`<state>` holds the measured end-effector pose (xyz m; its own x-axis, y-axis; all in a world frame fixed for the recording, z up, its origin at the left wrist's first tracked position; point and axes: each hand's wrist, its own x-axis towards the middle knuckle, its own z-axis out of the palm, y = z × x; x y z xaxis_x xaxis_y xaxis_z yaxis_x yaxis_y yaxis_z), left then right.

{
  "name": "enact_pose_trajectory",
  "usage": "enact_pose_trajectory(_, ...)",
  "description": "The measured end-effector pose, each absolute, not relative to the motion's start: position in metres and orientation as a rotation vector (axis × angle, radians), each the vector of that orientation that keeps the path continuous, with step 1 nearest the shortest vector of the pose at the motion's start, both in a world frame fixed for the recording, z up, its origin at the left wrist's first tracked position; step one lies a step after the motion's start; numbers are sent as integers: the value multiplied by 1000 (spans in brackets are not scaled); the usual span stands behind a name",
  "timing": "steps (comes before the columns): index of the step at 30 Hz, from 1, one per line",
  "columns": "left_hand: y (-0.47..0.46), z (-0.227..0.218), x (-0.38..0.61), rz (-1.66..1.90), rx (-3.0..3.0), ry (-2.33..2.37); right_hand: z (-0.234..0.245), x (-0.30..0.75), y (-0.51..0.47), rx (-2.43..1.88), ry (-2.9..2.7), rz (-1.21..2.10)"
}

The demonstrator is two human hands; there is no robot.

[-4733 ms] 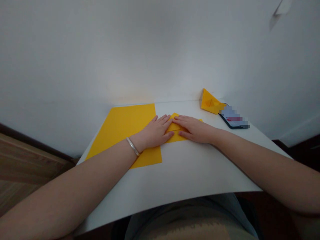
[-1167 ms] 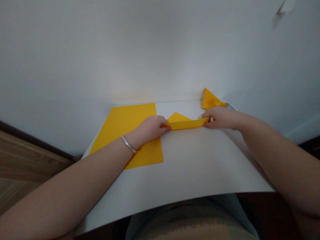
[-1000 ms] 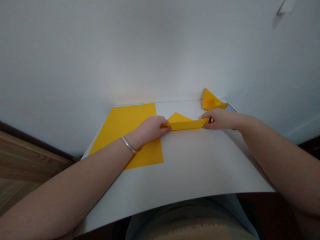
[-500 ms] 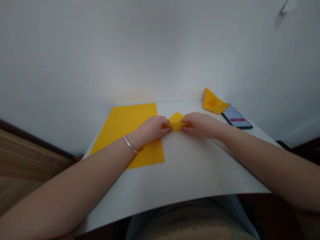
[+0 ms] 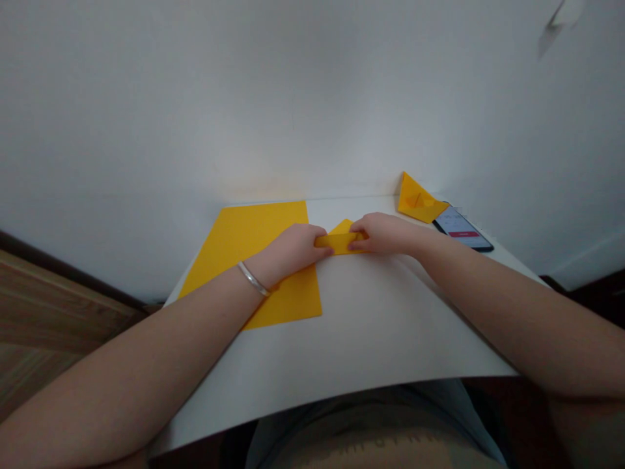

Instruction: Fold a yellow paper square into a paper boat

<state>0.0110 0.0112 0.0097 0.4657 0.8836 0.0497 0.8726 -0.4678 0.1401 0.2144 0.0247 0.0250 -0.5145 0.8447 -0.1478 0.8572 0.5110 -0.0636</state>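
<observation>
Between my two hands is a small piece of folded yellow paper (image 5: 342, 244), with a peak at its far side and a flat band along its near side. My left hand (image 5: 307, 244) pinches the left end of the band. My right hand (image 5: 374, 233) is closed on the right end, thumb and fingers over the paper. The fingers hide both ends. Under my left wrist and hand lies a large flat sheet of yellow paper (image 5: 254, 238).
A folded yellow paper boat (image 5: 420, 203) stands at the back right, touching a phone (image 5: 463, 229) with a lit screen. The white table (image 5: 381, 332) meets a pale wall (image 5: 293, 98) behind. Wooden furniture (image 5: 58, 326) is at the left.
My right hand has shifted slightly left and away from me along the folded paper. The band looks taller and more exposed now. My left hand has barely moved.
</observation>
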Motion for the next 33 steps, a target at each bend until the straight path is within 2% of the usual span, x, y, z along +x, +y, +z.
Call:
enact_pose_trajectory(14,25,28,-4,-191,2491,1603,21,218,26,1507,2683,-257)
enact_pose_trajectory(33,40,16,-24,-54,2023,1452,19,219,27,1487,2669,-246)
